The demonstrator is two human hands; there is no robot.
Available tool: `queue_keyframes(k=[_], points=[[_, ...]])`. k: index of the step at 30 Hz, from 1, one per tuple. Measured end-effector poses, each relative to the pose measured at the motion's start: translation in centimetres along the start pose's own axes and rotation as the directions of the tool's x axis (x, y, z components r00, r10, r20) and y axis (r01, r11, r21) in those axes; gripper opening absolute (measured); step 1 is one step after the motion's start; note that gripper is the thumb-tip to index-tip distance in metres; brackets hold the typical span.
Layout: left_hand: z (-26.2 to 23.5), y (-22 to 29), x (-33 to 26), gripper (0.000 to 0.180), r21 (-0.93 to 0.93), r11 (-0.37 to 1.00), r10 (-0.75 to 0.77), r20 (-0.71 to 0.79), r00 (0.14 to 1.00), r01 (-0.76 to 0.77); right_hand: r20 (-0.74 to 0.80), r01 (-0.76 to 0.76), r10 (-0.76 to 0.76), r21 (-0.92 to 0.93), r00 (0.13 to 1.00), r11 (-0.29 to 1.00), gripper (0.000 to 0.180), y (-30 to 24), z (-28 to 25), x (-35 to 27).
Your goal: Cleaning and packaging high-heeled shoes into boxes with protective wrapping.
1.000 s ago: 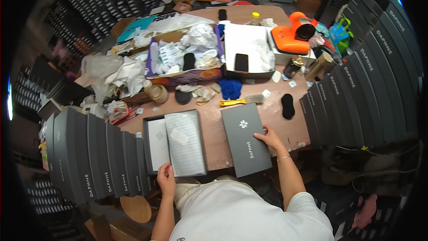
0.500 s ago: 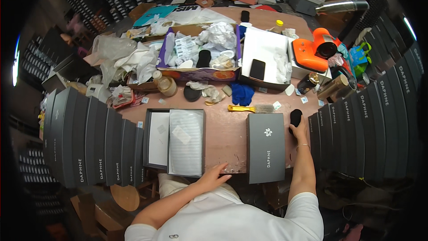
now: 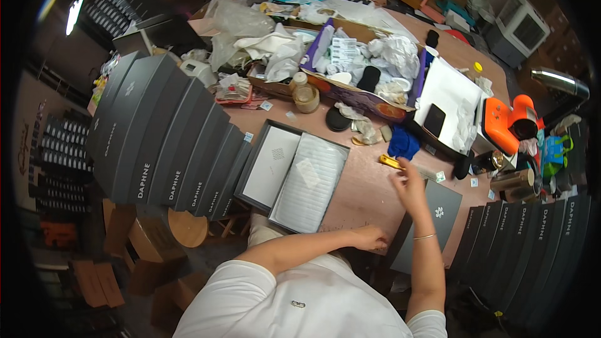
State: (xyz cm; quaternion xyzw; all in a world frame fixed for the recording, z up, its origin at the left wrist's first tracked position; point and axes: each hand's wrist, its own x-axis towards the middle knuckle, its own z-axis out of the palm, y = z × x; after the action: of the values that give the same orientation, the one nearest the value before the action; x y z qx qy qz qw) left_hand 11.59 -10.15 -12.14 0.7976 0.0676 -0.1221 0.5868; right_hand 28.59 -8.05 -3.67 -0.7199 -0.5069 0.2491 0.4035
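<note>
My right hand [image 3: 408, 180] hovers past the far left corner of a closed grey shoebox [image 3: 432, 225], fingers parted and holding nothing I can see. It is nearest to a yellow handle [image 3: 392, 161] lying on the table; the hand and forearm cover what is beyond the handle. At the table's near edge my left hand [image 3: 370, 238] has its fingers curled in, just left of the grey box. Left of both hands lies an open grey shoebox [image 3: 275, 203], its contents wrapped in white padded sheet [image 3: 310, 181]. A black oblong pad [image 3: 463, 166] rests beyond the closed box.
Stacked grey shoeboxes stand at left [image 3: 156, 144] and right [image 3: 526, 238]. Behind are a purple-edged carton [image 3: 400, 112] of crumpled paper, a white-lined box with a phone [image 3: 434, 119], a blue cloth [image 3: 402, 143], an orange device [image 3: 501, 125] and a glue jar [image 3: 305, 97].
My right hand has let go of the black pad and moved left to the yellow handle. My left hand has shifted right and curled its fingers. The whole view has turned.
</note>
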Motion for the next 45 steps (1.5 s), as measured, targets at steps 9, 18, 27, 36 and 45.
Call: queue_keyframes(k=[9, 18, 27, 36, 45], points=[[-2.7, -8.5, -25.0, 0.058, -0.281, 0.800, -0.441, -0.874, 0.203, 0.530, 0.216, 0.131, -0.104, -0.113, 0.971, 0.985, 0.053, -1.5, 17.3, -6.5], [2.6, -7.6, -19.2, 0.043, -0.264, 0.908, -0.388, -0.823, 0.415, 0.325, 0.114, 0.315, -0.294, -0.316, 0.949, 0.895, 0.012, 3.7, 13.3, -3.8], [1.8, -6.2, -19.7, 0.031, -0.044, 0.938, -0.161, -0.934, 0.319, 0.344, 0.124, -0.042, 0.064, -0.172, 0.990, 0.984, 0.015, 4.0, 12.0, -2.2], [2.0, -1.6, -14.8, 0.026, 0.219, 0.971, 0.195, -0.496, 0.846, -0.095, 0.647, 0.101, -0.238, 0.241, 0.725, 0.965, 0.027, -16.6, 19.8, -6.1], [-0.8, -7.3, -16.2, 0.058, -0.189, 0.963, -0.232, -0.943, 0.238, 0.190, 0.495, -0.027, 0.039, -0.032, 0.868, 0.999, 0.024, -7.8, 14.5, -4.7]])
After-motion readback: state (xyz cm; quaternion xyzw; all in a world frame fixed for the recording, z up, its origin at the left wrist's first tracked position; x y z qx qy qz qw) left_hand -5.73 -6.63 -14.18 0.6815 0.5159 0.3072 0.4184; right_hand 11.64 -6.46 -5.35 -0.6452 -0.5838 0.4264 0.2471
